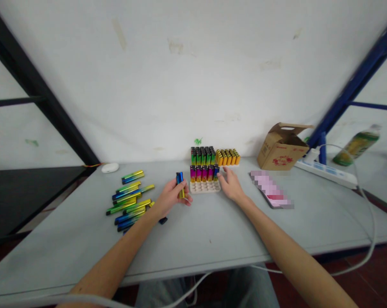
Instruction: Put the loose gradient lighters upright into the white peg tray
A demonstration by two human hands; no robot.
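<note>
My left hand (pixel 173 194) is closed around a blue and yellow lighter (pixel 180 182), held upright just left of a white tray (pixel 205 188) with holes. Purple lighters (pixel 204 173) stand in a row in the tray, with a blue lighter (pixel 216 172) at the row's right end. My right hand (pixel 231 184) is beside that blue lighter, fingers apart and the thumb tip close to it; whether they touch I cannot tell. A pile of lighters (pixel 134 205), blue, green and yellow, lies left of my left hand, partly hidden by my forearm.
Behind the tray stand blocks of green lighters (pixel 202 156) and orange lighters (pixel 228 157). To the right are a phone (pixel 270 190), an open cardboard box (pixel 281 152), a power strip (pixel 328 172) and a bottle (pixel 356 147). A white case (pixel 110 167) lies back left. A white cable (pixel 374 231) crosses the right side.
</note>
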